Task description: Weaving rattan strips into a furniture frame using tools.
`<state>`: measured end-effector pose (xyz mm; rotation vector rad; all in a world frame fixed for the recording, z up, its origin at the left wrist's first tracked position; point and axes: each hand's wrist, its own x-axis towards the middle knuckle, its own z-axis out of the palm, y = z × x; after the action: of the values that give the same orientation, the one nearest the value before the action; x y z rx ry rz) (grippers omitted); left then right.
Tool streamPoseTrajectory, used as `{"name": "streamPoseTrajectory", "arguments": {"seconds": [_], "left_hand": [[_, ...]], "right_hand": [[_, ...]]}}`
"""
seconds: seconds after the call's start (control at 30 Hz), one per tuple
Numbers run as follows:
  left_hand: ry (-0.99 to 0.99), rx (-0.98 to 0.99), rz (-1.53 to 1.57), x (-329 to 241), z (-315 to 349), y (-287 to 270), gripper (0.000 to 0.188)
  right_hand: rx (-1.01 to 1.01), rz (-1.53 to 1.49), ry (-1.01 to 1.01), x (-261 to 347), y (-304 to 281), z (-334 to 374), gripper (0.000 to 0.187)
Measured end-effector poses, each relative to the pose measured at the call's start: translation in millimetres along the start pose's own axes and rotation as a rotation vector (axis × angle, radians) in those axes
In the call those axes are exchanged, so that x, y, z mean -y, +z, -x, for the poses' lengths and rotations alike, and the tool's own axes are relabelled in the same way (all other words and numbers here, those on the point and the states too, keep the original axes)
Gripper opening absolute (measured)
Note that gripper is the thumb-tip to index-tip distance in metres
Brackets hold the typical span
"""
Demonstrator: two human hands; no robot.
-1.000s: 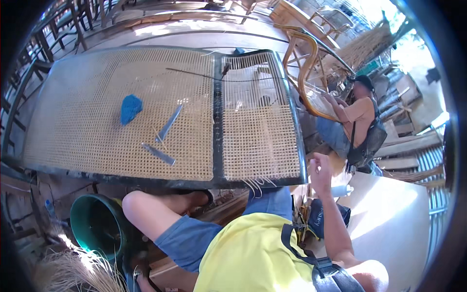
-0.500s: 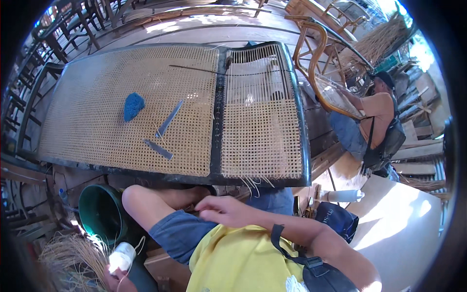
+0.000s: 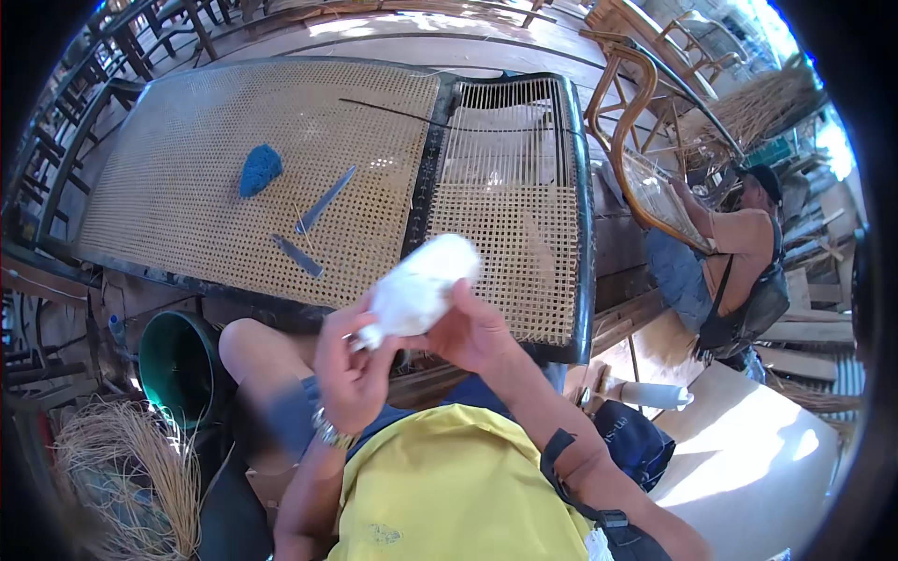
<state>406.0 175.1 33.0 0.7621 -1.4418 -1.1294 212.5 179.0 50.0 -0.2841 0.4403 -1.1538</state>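
A white bottle (image 3: 426, 285), slightly blurred, is held tilted above the near edge of the woven cane panel, its narrow end toward the lower left. The fingers of my left hand (image 3: 354, 369) close round that narrow end. My right hand (image 3: 477, 332) curls against the bottle's underside and right side, thumb along it; part of its fingers is hidden. On the cane panel (image 3: 187, 168) lie a blue lump like a sponge or bundle (image 3: 261, 171), a knife-like blade (image 3: 325, 199) and a shorter dark blade (image 3: 297, 254).
A dark-framed section with open strands (image 3: 505, 154) adjoins the panel. Left of my knee stands a green bucket (image 3: 178, 365), near loose cane strands (image 3: 131, 467). A co-worker (image 3: 748, 234) sits at right beside a curved chair frame (image 3: 636, 122). A white cylinder (image 3: 653, 395) lies lower right.
My left hand has brought the white bottle up from beside the bucket to in front of me. My right hand has risen from my lap to meet it. The view has shifted slightly.
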Motion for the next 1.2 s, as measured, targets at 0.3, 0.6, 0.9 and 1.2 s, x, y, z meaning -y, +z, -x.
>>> {"name": "streamPoseTrajectory", "arguments": {"seconds": [0.3,0.6,0.9,1.2], "left_hand": [[0.049,0.229,-0.725,163,-73,10,0.077],[-0.006,0.248,-1.142,198,-83,-1,0.083],[-0.047,0.221,-1.115,197,-83,-2,0.079],[-0.068,0.207,-1.124,199,-82,-5,0.080]], "right_hand": [[-0.475,0.666,-0.537,167,-82,-17,0.057],[-0.668,1.353,-0.334,236,-129,-149,0.069],[-0.569,1.420,-0.340,221,-127,-211,0.063],[-0.545,1.402,-0.260,216,-118,-223,0.061]]}}
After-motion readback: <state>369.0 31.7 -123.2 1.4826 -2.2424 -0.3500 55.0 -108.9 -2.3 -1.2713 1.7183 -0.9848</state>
